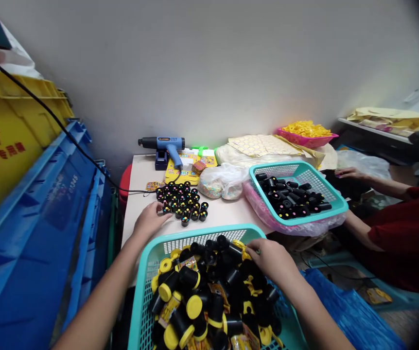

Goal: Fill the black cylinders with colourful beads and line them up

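Observation:
My left hand (150,219) is at the near left edge of a cluster of short black cylinders (185,201) standing on the table, each with small coloured dots on top. Its thumb and fingers close around one black cylinder (166,209) at the cluster's edge. Over the right rim of the near turquoise basket (195,235), my right hand (270,257) pinches a yellow plastic piece (241,248). Beneath it, the basket is heaped with black tubes with yellow caps (194,307), loose yellow parts and printed wrappers. The fingertips of my right hand are partly hidden.
A blue heat gun (167,144) stands at the back, its cord running left. Plastic bags (224,181) lie mid-table. Another turquoise basket (299,167) holds black tubes beside a co-worker's red sleeve (406,218). A pink basket (306,138) holds yellow parts. Blue crates (42,233) line the left.

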A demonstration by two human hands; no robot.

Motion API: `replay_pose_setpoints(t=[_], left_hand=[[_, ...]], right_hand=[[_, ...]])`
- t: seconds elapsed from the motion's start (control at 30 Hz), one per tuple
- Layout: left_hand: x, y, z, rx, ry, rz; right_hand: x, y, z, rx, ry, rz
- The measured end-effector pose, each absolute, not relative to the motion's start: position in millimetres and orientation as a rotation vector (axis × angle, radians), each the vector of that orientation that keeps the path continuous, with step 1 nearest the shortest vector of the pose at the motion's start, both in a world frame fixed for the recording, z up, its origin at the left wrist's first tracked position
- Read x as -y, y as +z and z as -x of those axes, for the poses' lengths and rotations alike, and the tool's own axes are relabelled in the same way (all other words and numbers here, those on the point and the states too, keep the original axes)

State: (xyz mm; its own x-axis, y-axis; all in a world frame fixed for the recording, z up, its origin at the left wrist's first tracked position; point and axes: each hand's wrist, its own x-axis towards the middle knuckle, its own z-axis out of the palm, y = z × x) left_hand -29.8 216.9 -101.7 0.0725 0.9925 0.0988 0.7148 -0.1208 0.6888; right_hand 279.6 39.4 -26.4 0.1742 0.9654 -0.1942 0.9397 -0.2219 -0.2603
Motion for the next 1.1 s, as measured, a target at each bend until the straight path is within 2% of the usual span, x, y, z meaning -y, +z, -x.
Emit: replay_pose_setpoints(t=[0.07, 0.23, 0.4, 0.57, 0.8, 1.1], left_hand=[[-214, -103, 25, -1.722, 0.773, -1.873], [-205, -98, 31, -1.763, 0.832, -1.822], [-180, -80, 54, -1.815, 0.982, -1.777], [-114, -43, 62, -1.439, 1.162, -1.727], [-33, -23, 35, -0.922, 0.998, -1.701], [-22, -37, 23, -0.891, 1.049, -1.783]], right_hand=[[-38, -23, -280, 1.755, 0.635, 2.104], [-44, -22, -263, 1.200, 1.298, 1.450], [-50, -18, -234, 0.920, 1.585, 1.126], [-46, -10, -205, 0.837, 1.753, 0.968], [-42, -14, -165, 0.881, 1.807, 0.916], [-38, -16, -151, 0.901, 1.762, 0.983]])
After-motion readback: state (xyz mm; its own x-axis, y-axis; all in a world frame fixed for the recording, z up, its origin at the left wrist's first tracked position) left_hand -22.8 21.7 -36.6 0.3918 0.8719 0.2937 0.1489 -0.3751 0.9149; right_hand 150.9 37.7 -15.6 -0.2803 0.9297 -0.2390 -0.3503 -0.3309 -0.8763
